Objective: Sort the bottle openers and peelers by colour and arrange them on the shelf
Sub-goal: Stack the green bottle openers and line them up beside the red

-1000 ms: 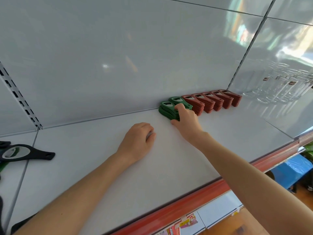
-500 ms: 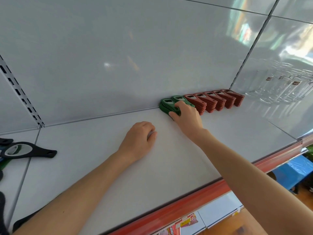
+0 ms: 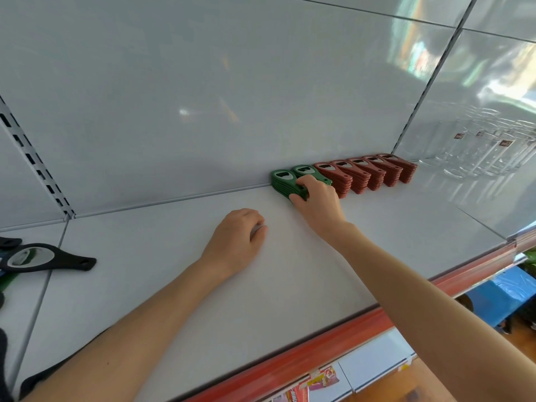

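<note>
Two stacks of green bottle openers (image 3: pixel 282 181) stand against the back panel of the white shelf (image 3: pixel 290 265). To their right runs a row of several red bottle opener stacks (image 3: pixel 365 174). My right hand (image 3: pixel 317 201) grips the near end of the green stacks, fingers curled round them. My left hand (image 3: pixel 236 237) rests on the shelf in a loose fist; it is empty as far as I can see. A black bottle opener (image 3: pixel 43 259) lies at the far left.
Clear drinking glasses (image 3: pixel 481 152) stand at the back right on the neighbouring shelf. The shelf's red front edge (image 3: pixel 319 346) runs along the near side. A slotted upright (image 3: pixel 34 163) sits at the back left. Blue and green items lie at the left edge.
My right hand has shifted slightly along the green stacks while keeping its grip. My left hand has stayed where it was.
</note>
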`<state>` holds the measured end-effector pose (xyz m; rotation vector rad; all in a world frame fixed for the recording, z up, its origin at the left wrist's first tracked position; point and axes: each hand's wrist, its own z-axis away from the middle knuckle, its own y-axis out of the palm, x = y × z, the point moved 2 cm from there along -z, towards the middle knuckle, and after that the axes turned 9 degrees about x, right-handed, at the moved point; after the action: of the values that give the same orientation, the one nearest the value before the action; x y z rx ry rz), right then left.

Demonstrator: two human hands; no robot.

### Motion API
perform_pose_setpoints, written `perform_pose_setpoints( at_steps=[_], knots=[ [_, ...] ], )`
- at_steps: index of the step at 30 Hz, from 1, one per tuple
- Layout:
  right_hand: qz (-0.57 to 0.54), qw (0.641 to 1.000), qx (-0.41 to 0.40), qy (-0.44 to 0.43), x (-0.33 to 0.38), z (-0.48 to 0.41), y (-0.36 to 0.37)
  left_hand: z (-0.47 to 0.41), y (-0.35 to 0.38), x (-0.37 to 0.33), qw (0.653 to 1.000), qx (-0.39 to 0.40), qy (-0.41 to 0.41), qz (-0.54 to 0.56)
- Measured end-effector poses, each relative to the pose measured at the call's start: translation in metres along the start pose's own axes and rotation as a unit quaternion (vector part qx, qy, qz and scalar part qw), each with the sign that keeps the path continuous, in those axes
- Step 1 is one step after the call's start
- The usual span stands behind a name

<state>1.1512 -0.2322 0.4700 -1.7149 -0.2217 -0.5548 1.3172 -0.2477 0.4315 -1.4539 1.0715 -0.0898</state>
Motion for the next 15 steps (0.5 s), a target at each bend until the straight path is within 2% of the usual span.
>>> perform_pose_setpoints(
  at_steps=[4,15],
  knots=[
    [0.018,0.999,0.031,0.005,0.0006,-0.0012,0.0041,-0.0002,0.0001,-0.0003,1.0,0.001,-0.001,0.0],
    [0.054,0.998,0.021,0.015,0.0004,-0.0028,0.0036,0.0007,-0.0015,-0.0011,1.0,0.005,-0.008,0.006]
  ],
)
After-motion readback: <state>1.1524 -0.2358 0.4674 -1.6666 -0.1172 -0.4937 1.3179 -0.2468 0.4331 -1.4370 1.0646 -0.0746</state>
